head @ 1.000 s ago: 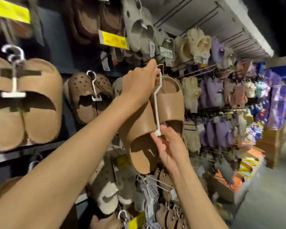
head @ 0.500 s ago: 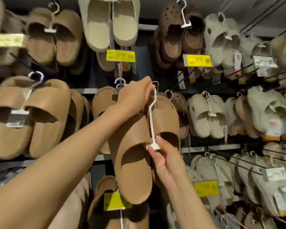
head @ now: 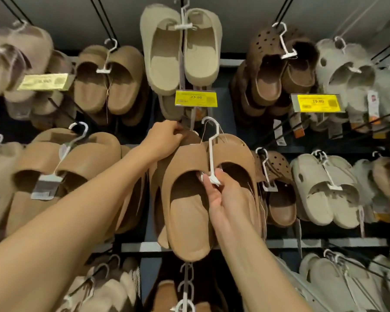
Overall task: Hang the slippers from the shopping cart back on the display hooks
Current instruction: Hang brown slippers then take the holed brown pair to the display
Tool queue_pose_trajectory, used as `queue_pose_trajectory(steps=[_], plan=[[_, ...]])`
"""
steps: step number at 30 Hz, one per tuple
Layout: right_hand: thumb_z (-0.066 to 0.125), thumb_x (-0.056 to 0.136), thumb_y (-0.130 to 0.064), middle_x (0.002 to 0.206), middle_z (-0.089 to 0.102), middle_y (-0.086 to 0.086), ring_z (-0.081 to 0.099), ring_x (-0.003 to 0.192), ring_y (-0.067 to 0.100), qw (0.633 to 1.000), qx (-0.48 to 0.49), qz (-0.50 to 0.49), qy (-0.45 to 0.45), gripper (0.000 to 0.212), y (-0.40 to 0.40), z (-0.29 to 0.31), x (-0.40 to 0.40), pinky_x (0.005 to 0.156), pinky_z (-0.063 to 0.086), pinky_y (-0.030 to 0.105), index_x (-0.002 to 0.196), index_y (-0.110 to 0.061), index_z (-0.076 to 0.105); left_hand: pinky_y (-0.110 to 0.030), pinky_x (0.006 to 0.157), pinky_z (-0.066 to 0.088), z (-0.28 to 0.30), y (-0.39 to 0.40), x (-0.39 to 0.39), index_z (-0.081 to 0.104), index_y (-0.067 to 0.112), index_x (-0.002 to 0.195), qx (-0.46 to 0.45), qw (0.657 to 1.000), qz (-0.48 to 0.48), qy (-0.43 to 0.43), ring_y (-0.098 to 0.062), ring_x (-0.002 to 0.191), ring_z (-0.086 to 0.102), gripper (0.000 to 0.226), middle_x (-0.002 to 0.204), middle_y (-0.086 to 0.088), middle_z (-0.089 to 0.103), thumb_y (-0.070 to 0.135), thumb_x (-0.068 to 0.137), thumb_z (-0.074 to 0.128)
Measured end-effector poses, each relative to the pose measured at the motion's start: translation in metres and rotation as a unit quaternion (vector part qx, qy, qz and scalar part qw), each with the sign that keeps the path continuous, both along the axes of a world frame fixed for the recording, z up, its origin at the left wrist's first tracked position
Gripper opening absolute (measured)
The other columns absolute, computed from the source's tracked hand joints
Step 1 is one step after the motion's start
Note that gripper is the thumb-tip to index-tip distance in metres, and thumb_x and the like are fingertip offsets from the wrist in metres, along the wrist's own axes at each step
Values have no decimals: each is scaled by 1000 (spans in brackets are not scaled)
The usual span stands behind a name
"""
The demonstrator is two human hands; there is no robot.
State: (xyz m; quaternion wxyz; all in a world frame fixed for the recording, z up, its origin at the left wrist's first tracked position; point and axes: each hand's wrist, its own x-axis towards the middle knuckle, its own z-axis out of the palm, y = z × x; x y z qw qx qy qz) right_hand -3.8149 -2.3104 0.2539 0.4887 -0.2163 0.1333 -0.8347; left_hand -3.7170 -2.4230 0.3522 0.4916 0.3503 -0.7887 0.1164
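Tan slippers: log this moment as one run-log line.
left hand: grips top of tan slippers | right hand: pinches base of white hanger | hanger hook: free, not on display hook

At centre, the right hand (head: 225,199) pinches the base of a white hanger (head: 211,152) carrying tan slippers (head: 189,199), the left hand (head: 164,138) grips their top at eleven o'clock, below a yellow price tag (head: 196,98) at twelve.

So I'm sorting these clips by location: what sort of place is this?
Most likely a shop's footwear aisle: rows of slippers hang in pairs on white plastic hangers, and yellow price tags sit on the display hooks among them.
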Motion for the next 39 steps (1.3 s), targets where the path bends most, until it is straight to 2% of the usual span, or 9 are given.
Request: queue_pose_trajectory(steps=[4, 8, 11, 15, 23, 30, 32, 35, 39], plan=[[59, 85, 3, 83, 49, 12, 57, 74, 30, 1000, 2, 20, -10, 21, -16, 23, 10, 79, 56, 43, 77, -12, 47, -28, 84, 41, 12, -13, 10, 62, 13, 118, 14, 999, -18, 47, -19, 104, 58, 28, 116, -8, 64, 21, 96, 47], [62, 84, 1, 84, 50, 13, 59, 72, 30, 999, 17, 34, 0, 21, -31, 29, 19, 75, 58, 41, 95, -11, 49, -30, 82, 42, 19, -18, 20, 63, 13, 116, 9, 998, -7, 57, -22, 104, 59, 28, 113, -9, 65, 24, 96, 48], [62, 84, 1, 83, 52, 13, 62, 73, 31, 999, 30, 38, 23, 19, -36, 30, 28, 70, 59, 38, 80, -12, 49, -33, 84, 44, 19, -24, 27, 61, 12, 118, 29, 998, 20, 43, -24, 106, 58, 29, 116, -10, 63, 24, 96, 47], [63, 83, 0, 88, 55, 14, 65, 81, 31, 997, 35, 50, 36, 17, -43, 28, 38, 63, 60, 34, 79, -11, 51, -29, 81, 42, 14, -26, 41, 60, 12, 120, 43, 997, 2, 71, -22, 107, 58, 30, 118, -10, 62, 23, 96, 46], [60, 86, 0, 84, 54, 7, 58, 64, 22, 998, 29, 28, 46, 17, -29, 3, 51, 81, 57, 39, 78, -12, 52, -28, 84, 40, -6, -20, 42, 59, 15, 120, 33, 997, -12, 75, -21, 109, 57, 29, 118, -8, 62, 22, 97, 44], [60, 87, -1, 94, 57, 9, 59, 75, 20, 998, 19, -5, 60, 11, -22, -8, 41, 76, 57, 34, 82, -9, 55, -23, 83, 35, -23, -8, 28, 55, 15, 126, 35, 995, -19, 97, -20, 114, 54, 31, 124, -7, 60, 18, 97, 43], [59, 87, -1, 103, 57, 13, 59, 79, 22, 997, 21, 0, 72, 6, -18, -8, 37, 76, 57, 33, 91, -5, 58, -24, 85, 36, -26, -3, 25, 54, 15, 128, 38, 994, -14, 102, -21, 116, 53, 33, 126, -8, 59, 18, 97, 43], [57, 89, -3, 103, 61, 17, 65, 83, 24, 991, 35, -6, 127, 22, -7, -11, 30, 81, 56, 33, 111, -1, 57, -32, 99, 37, -31, 13, 17, 56, 12, 126, -13, 991, -6, 133, -21, 117, 53, 33, 126, -8, 60, 16, 96, 43], [58, 90, -9, 96, 65, 17, 68, 82, 18, 966, 73, -37, 245, 14, 18, -25, 8, 76, 58, 27, 100, 0, 59, -39, 91, 42, -43, 57, -9, 66, 12, 107, -159, 974, -17, 161, -26, 106, 55, 29, 111, -10, 64, 18, 91, 42]])
